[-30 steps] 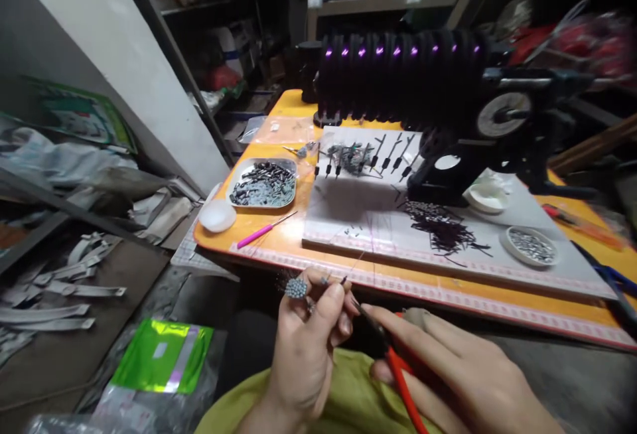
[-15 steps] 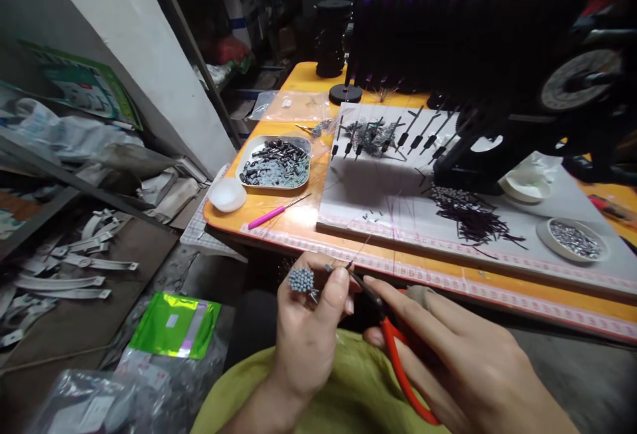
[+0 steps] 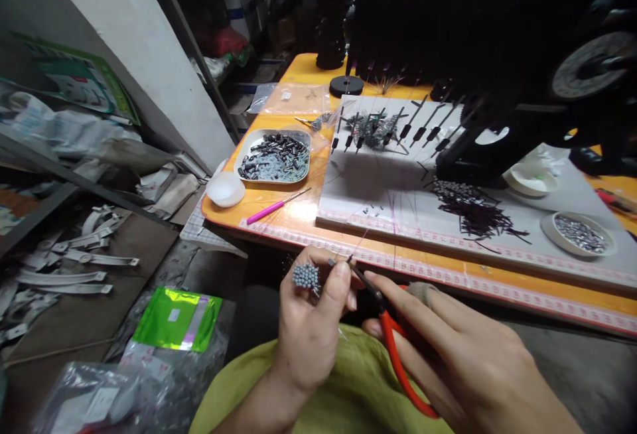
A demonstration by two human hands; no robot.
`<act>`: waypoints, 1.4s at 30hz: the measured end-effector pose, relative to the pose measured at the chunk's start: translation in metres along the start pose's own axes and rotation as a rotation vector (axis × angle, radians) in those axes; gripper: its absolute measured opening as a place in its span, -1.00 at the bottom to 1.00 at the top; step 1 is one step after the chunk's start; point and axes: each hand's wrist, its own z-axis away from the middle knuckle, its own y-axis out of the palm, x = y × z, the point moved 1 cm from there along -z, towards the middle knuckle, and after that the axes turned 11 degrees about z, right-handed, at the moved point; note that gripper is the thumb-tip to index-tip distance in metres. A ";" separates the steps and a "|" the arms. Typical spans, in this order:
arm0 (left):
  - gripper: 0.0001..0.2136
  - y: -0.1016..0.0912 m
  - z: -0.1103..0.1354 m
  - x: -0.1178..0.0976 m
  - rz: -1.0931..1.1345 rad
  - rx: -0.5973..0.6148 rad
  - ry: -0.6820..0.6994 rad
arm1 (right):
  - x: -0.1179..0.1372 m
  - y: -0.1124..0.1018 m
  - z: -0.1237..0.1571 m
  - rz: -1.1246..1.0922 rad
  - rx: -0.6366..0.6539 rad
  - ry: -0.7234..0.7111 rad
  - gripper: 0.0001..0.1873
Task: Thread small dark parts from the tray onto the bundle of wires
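Observation:
My left hand (image 3: 311, 328) is closed around a bundle of thin pieces with grey round ends (image 3: 305, 276). Its thumb and forefinger also pinch a small dark piece with a fine line on it, too small to name. My right hand (image 3: 448, 334) grips pliers with red handles (image 3: 401, 371). The dark jaws of the pliers point left and meet, or nearly meet, the small piece at my left fingertips; whether they are closed on it I cannot tell. Both hands are above my lap, just in front of the table edge.
On the orange table (image 3: 233, 162) are a tray of dark and grey small parts (image 3: 273, 178), a white cup (image 3: 225, 190) and a pink-handled hook tool (image 3: 273, 210). A white board (image 3: 343, 188) bears dark strips (image 3: 478, 215) and a bowl of metal bits (image 3: 580, 235). A black machine (image 3: 448, 29) stands behind.
The camera view has shifted slightly. My hands keep nearly the same pose, with the pliers still at my left fingertips.

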 end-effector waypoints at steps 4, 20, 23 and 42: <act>-0.82 0.001 -0.001 -0.003 -0.062 0.015 0.003 | -0.002 0.000 0.002 -0.079 0.050 0.023 -0.64; -0.85 0.000 -0.003 -0.013 -0.164 0.054 0.021 | -0.006 -0.004 -0.003 -0.192 0.090 0.018 -0.67; -0.85 0.002 -0.004 -0.013 -0.194 0.054 0.058 | -0.005 -0.005 -0.005 -0.174 0.064 0.021 -0.70; -0.86 0.000 -0.007 -0.018 -0.261 0.115 0.026 | -0.002 -0.006 -0.008 -0.330 0.058 0.086 -0.74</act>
